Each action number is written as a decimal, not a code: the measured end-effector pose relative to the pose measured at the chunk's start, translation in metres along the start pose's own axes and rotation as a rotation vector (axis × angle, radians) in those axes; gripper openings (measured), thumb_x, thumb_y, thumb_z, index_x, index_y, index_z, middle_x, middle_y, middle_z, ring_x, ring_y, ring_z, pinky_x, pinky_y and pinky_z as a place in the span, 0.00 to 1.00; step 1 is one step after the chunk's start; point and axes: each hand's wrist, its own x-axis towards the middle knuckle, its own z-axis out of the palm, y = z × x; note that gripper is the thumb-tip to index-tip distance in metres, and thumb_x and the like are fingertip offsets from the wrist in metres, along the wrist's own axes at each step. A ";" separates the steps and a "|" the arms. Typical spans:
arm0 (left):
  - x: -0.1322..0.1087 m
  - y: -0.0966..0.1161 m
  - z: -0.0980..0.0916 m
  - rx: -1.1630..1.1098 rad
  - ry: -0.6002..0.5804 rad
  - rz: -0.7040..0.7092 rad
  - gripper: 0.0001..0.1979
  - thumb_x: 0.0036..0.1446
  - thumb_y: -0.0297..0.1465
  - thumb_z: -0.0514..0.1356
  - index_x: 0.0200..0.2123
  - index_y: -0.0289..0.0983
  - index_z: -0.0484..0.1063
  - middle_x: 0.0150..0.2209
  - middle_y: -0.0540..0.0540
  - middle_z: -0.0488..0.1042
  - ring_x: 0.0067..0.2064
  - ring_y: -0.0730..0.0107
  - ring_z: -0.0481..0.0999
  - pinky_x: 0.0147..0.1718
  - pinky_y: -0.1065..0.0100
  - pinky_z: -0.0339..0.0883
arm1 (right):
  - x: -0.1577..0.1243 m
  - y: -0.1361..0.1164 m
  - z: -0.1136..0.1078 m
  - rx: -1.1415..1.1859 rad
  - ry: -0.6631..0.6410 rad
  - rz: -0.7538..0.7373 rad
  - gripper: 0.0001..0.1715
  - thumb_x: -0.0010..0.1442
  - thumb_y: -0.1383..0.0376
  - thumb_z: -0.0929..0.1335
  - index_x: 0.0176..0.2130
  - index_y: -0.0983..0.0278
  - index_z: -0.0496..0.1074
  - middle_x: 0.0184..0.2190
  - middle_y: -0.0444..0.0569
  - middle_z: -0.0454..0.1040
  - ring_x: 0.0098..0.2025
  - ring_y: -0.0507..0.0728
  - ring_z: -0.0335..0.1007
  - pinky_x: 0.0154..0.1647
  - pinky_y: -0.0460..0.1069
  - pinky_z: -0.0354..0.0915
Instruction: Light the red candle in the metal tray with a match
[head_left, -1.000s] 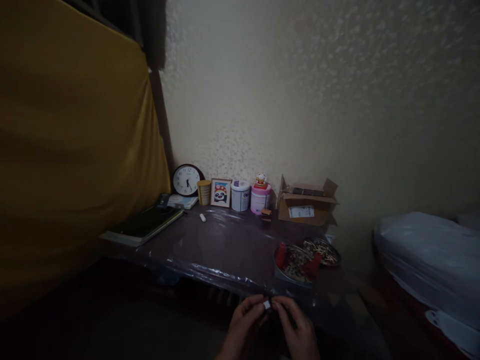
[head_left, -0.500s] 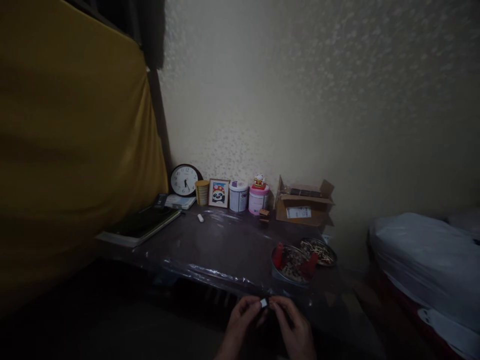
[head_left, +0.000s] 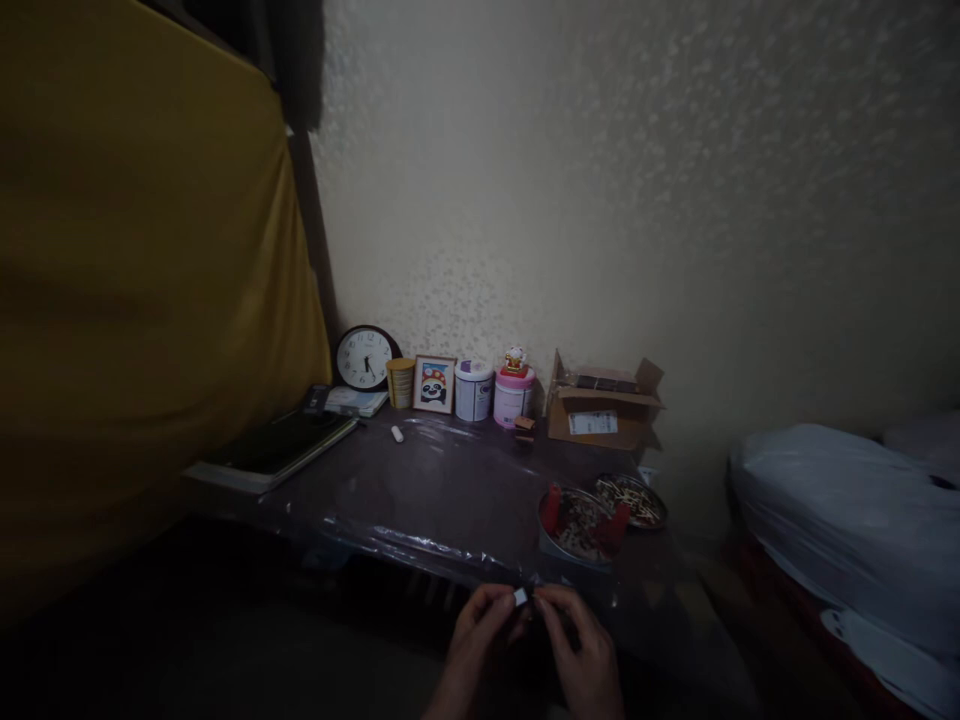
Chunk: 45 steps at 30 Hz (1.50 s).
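Between thumb and fingers, my left hand point(head_left: 474, 630) pinches a small white block-like piece point(head_left: 520, 597), whose kind I cannot make out. Close on its right, my right hand point(head_left: 583, 640) is pinched too, against a tiny dark bit beside the white piece; what lies in those fingertips is too small and dim to name. Both hands are held low, just in front of the near edge of the dark table point(head_left: 442, 490). Beyond them stands a round tin point(head_left: 574, 560) with red pieces and many small bits inside.
A second dish point(head_left: 630, 500) holds pale sticks. Along the wall stand a clock point(head_left: 365, 358), a yellow cup point(head_left: 400, 383), a panda picture point(head_left: 434, 384), a white tub point(head_left: 474, 392), a pink tub point(head_left: 514, 400) and an open cardboard box point(head_left: 600, 420). A small white object point(head_left: 397, 434) and a book point(head_left: 281, 450) lie left.
The whole view has shifted slightly, so things appear a little further left. Both hands keep their pinch, and the white piece has tilted slightly between them.
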 end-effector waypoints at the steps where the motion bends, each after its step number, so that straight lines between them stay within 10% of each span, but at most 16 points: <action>1: 0.000 0.000 0.000 0.007 -0.007 0.008 0.09 0.43 0.34 0.67 0.27 0.35 0.74 0.29 0.46 0.77 0.33 0.68 0.74 0.36 0.69 0.63 | 0.000 -0.001 0.000 -0.003 0.007 -0.010 0.06 0.58 0.63 0.64 0.33 0.59 0.72 0.29 0.42 0.77 0.33 0.52 0.75 0.35 0.42 0.69; 20: -0.002 0.004 0.009 -0.012 0.009 0.104 0.09 0.43 0.34 0.66 0.28 0.36 0.73 0.26 0.49 0.75 0.30 0.72 0.71 0.32 0.72 0.63 | 0.008 -0.016 -0.006 -0.117 0.063 -0.289 0.09 0.61 0.70 0.61 0.39 0.60 0.69 0.35 0.47 0.76 0.39 0.54 0.72 0.41 0.49 0.68; 30: -0.005 0.010 0.010 -0.006 0.025 0.079 0.09 0.46 0.35 0.64 0.30 0.36 0.72 0.26 0.49 0.75 0.29 0.71 0.73 0.31 0.70 0.63 | 0.015 0.011 -0.009 -0.048 0.210 0.051 0.06 0.59 0.63 0.63 0.33 0.61 0.68 0.31 0.46 0.74 0.36 0.54 0.71 0.41 0.50 0.67; 45: -0.006 0.008 0.011 0.051 -0.004 0.102 0.09 0.47 0.36 0.63 0.31 0.37 0.71 0.25 0.51 0.73 0.27 0.73 0.69 0.30 0.71 0.62 | 0.008 -0.020 -0.004 -0.078 0.165 -0.148 0.05 0.60 0.68 0.63 0.35 0.60 0.69 0.33 0.48 0.75 0.37 0.54 0.72 0.40 0.50 0.68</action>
